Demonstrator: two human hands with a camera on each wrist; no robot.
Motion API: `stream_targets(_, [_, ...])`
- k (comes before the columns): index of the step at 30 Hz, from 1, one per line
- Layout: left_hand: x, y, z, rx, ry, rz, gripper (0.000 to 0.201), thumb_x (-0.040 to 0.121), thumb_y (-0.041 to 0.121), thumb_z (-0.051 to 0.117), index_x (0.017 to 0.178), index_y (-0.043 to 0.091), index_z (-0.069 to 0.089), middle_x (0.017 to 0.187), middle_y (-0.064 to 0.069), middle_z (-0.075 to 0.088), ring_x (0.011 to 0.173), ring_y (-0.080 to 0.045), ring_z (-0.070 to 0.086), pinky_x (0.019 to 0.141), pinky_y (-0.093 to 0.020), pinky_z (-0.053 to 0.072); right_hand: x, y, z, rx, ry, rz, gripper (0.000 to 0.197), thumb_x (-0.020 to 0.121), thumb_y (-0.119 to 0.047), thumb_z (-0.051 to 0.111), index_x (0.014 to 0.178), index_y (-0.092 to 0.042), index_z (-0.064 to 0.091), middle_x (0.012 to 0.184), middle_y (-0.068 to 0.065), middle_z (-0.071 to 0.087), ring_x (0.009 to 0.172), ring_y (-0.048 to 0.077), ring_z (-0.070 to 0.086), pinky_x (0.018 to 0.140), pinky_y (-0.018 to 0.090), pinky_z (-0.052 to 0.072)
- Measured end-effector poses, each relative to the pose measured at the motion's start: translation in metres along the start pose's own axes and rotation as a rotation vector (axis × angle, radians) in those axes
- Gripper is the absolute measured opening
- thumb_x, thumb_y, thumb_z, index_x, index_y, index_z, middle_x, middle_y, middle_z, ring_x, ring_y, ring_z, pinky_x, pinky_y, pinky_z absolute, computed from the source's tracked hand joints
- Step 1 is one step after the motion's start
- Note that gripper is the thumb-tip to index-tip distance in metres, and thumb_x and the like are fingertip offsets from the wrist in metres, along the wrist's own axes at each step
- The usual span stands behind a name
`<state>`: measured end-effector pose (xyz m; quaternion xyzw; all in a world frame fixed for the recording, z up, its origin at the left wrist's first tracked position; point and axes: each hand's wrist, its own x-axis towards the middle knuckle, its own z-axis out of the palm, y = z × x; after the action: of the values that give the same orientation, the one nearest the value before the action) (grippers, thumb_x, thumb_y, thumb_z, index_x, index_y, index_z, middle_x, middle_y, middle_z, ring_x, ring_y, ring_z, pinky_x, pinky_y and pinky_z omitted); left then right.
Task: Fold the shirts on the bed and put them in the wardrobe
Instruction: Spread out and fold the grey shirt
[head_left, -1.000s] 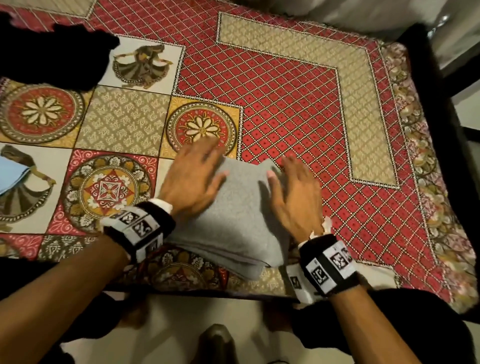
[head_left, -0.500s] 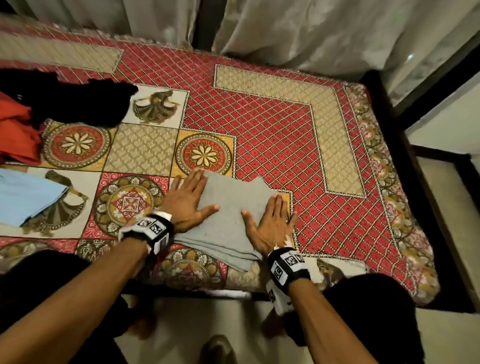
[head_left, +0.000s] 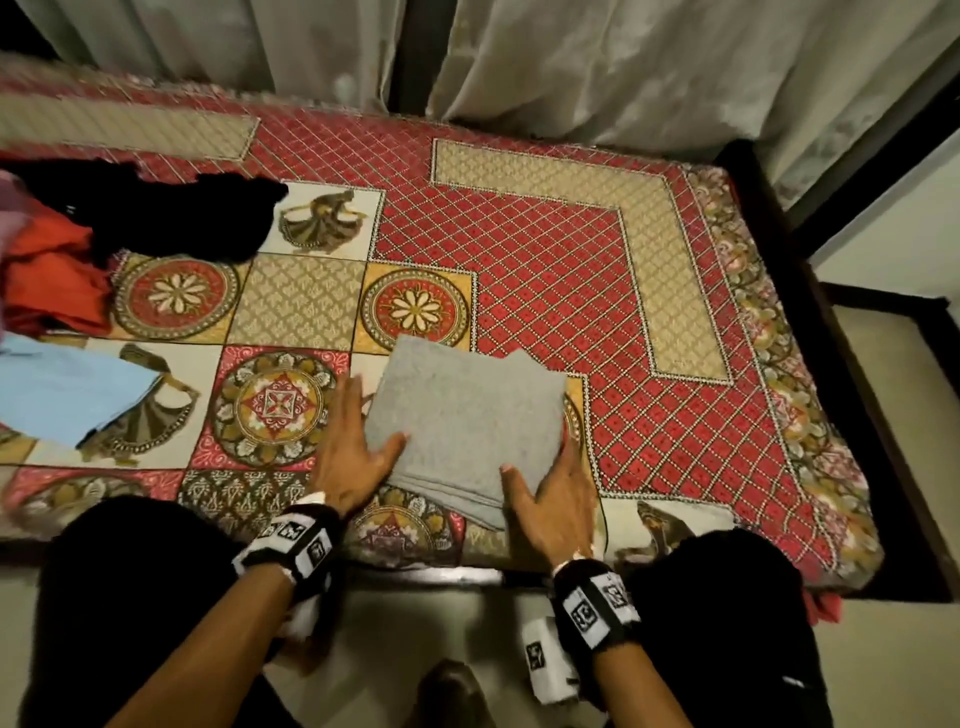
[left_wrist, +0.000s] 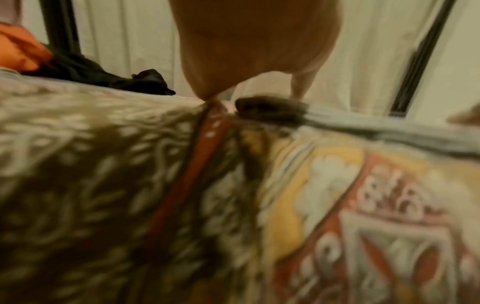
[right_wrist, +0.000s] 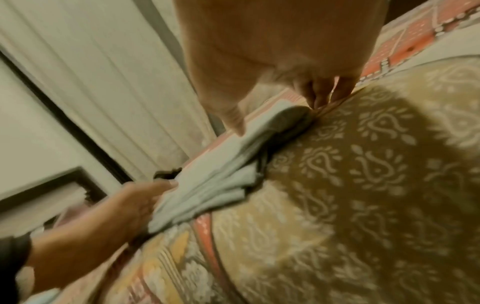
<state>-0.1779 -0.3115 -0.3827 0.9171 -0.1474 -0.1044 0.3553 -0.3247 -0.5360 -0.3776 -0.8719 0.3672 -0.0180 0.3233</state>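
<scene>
Both hands have slid off the grey shirt (head_left: 467, 415) to its side edges, left hand (head_left: 350, 462) and right hand (head_left: 556, 499) with thumbs on top and fingers seemingly tucked under, probably to lift it for the wardrobe.

A folded grey shirt (head_left: 467, 415) of matt, slightly nubby knit cloth is lying on a printed cotton-like bedspread (head_left: 545, 270), also matt. Pale, softly creased curtains (head_left: 597, 62) are hanging behind. The bed frame (head_left: 769, 208) is looking like dark wood.
</scene>
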Motion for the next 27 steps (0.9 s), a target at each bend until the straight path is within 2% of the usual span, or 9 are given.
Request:
stream_targets(2, [0.003,0.012,-0.003,-0.106,0.035,-0.197,0.092,0.090,0.053,0.069,0.161,0.020,0.022,0.166,-0.006,0.027,0.150,-0.028,0.030,0.122,-0.052,0.029,0.005,0.000,-0.009,0.177,0.052,0.122,0.085,0.077,-0.061,0.064,0.148,-0.022,0.035,0.140,0.006,0.059,0.125,0.031,0.058,0.107,0.046,0.047])
stream_targets(4, [0.015,0.021,-0.010,-0.321,0.022,-0.316,0.081,0.085,0.039,0.079,0.150,0.015,0.038,0.130,-0.002,0.058,0.115,-0.022,0.061,0.092,-0.038,0.055,0.018,0.004,-0.013,0.299,0.005,0.223,0.065,0.078,-0.046,0.074,0.134,-0.021,0.049,0.120,-0.001,0.067,0.107,0.024,0.063,0.098,0.035,0.049])
stream_targets(7, [0.043,0.011,-0.013,-0.365,-0.062,-0.449,0.057,0.082,0.024,0.086,0.126,0.013,0.052,0.090,0.005,0.065,0.073,-0.008,0.062,0.063,-0.025,0.051,0.035,0.020,-0.002,0.467,-0.111,0.336,0.060,0.068,-0.050,0.082,0.119,-0.031,0.057,0.106,-0.004,0.073,0.096,0.021,0.070,0.093,0.043,0.056])
stream_targets(11, [0.067,0.004,-0.006,-0.464,-0.120,-0.555,0.029,0.075,0.022,0.091,0.092,0.011,0.070,0.068,0.003,0.074,0.064,-0.017,0.070,0.055,-0.025,0.057,0.037,0.031,0.015,0.602,-0.234,0.416,0.065,0.063,-0.040,0.084,0.122,-0.023,0.064,0.108,-0.003,0.078,0.098,0.022,0.075,0.090,0.049,0.060])
stream_targets(14, [0.063,0.020,-0.004,-0.538,-0.231,-0.641,0.019,0.076,0.025,0.090,0.085,0.015,0.076,0.072,0.005,0.077,0.063,-0.012,0.074,0.055,-0.022,0.058,0.034,0.013,-0.005,0.802,-0.311,0.498,0.050,0.071,-0.015,0.083,0.119,-0.012,0.068,0.107,0.006,0.078,0.098,0.028,0.075,0.089,0.047,0.061])
stream_targets(16, [0.067,0.030,-0.010,-0.574,-0.265,-0.731,0.029,0.073,0.028,0.091,0.092,0.011,0.077,0.082,-0.002,0.080,0.071,-0.018,0.077,0.064,-0.030,0.061,0.036,-0.003,-0.024,0.895,-0.401,0.593,0.039,0.078,-0.001,0.077,0.116,-0.008,0.070,0.108,0.012,0.077,0.092,0.029,0.075,0.076,0.038,0.062])
stream_targets(19, [0.062,0.050,-0.028,-0.749,-0.374,-0.913,0.053,0.070,0.026,0.092,0.115,0.005,0.073,0.105,-0.013,0.078,0.093,-0.031,0.076,0.071,-0.036,0.062,0.035,-0.015,-0.056,0.979,-0.565,0.804,0.061,0.062,-0.007,0.087,0.120,0.000,0.067,0.115,0.016,0.073,0.092,0.031,0.074,0.070,0.036,0.058])
stream_targets(23, [0.037,0.107,-0.062,-0.967,-0.341,-1.057,0.073,0.062,0.024,0.094,0.127,0.002,0.069,0.127,-0.019,0.070,0.122,-0.039,0.064,0.104,-0.050,0.052,0.028,-0.032,-0.131,1.128,-0.565,0.914,0.041,0.056,-0.001,0.083,0.096,-0.004,0.072,0.107,0.019,0.069,0.096,0.037,0.067,0.071,0.039,0.055])
stream_targets(27, [0.005,0.227,-0.107,-1.034,-0.343,-1.010,0.039,0.088,0.018,0.074,0.125,0.004,0.070,0.124,-0.020,0.071,0.105,-0.036,0.069,0.088,-0.051,0.058,0.012,-0.050,-0.244,1.255,-0.561,0.875,0.039,0.062,-0.005,0.084,0.098,-0.001,0.071,0.093,0.021,0.070,0.082,0.037,0.064,0.063,0.041,0.055])
